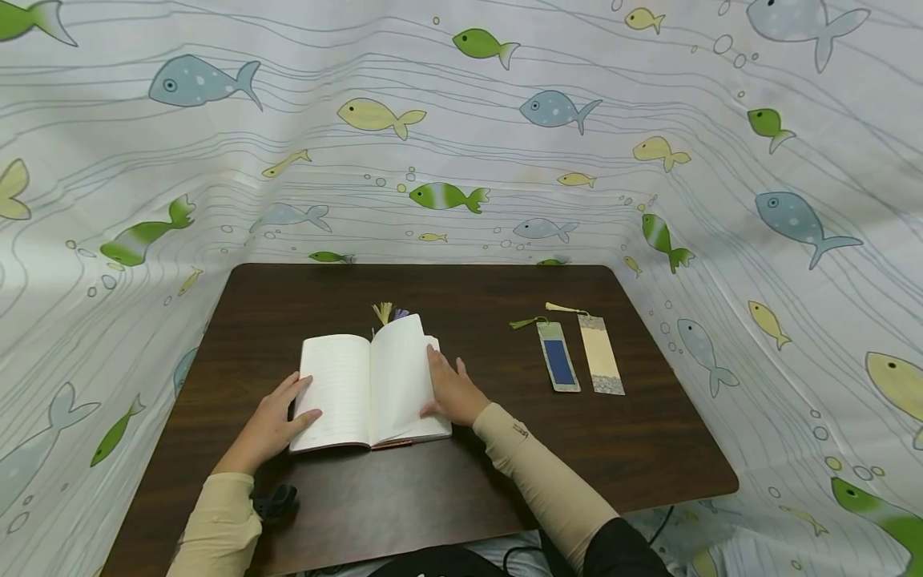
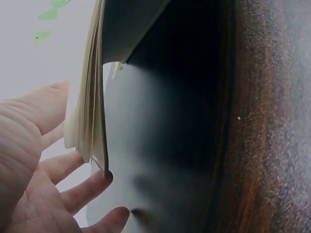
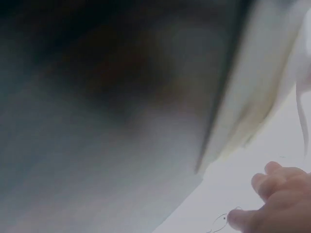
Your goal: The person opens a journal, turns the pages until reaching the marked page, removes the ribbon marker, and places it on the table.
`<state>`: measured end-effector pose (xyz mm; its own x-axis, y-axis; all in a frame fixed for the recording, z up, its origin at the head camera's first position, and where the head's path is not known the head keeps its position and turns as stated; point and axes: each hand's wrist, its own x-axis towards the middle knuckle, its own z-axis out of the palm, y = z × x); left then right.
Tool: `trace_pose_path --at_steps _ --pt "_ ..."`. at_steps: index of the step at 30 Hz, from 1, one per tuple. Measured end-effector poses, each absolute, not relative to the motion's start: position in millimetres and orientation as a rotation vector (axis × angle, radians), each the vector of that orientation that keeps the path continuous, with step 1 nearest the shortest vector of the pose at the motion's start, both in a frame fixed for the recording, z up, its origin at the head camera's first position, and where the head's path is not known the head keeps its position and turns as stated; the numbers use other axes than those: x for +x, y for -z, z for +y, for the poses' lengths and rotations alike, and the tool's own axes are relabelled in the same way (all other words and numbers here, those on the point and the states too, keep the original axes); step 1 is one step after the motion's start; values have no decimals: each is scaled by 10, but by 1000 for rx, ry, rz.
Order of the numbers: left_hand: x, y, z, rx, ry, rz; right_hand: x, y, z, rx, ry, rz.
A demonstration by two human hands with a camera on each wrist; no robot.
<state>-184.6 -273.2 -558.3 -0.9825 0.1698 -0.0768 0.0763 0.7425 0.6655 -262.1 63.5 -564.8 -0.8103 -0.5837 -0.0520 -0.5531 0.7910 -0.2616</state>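
An open notebook (image 1: 335,393) with pale pages lies on the table. Along its left edge is my left hand (image 1: 277,421), its thumb at the left page and its fingers spread beside the edge. Seen close in the left wrist view, the fingers (image 2: 90,190) reach past the cover's edge. On the right half, a lifted page (image 1: 400,377) curves up from the spine. My right hand (image 1: 457,393) is at that page's outer edge, thumb over the paper and the other fingers extended. Part of the right hand (image 3: 279,196) appears beside the notebook's pages (image 3: 255,92) in the right wrist view.
Two tasselled bookmarks lie right of the notebook: one with a blue panel (image 1: 559,362), the other a cream one (image 1: 601,353). Yellow and purple tassels (image 1: 385,312) stick out beyond the notebook's top. The dark wooden table (image 1: 469,288) stands against a fish-patterned curtain (image 1: 461,120).
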Motion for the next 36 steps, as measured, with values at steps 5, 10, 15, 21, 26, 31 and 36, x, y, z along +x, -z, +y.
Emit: trace_pose_path --at_steps 5,10,15,21,26,31,36 --pt "-1843 5584 -2721 195 -1062 2806 -2629 5566 569 -1033 924 2649" --pt "-1822 5563 -2694 179 -1167 2779 -2539 5482 478 -1069 1306 2291" --pt "-1828 5503 -2685 196 -1357 2741 -2460 5452 326 -1202 1127 2178" --pt "-1814 5490 -2722 188 -1453 2665 -2394 5497 185 -1282 775 2209" --pt "-1860 5508 -2737 149 -1291 2689 -2388 5583 160 -1194 528 2357" --pt "-1873 5543 -2739 148 -1210 2708 -2476 5665 296 -1156 263 2536" --pt "-1871 5553 -2747 165 -1187 2722 -2597 5676 516 -968 100 2631"
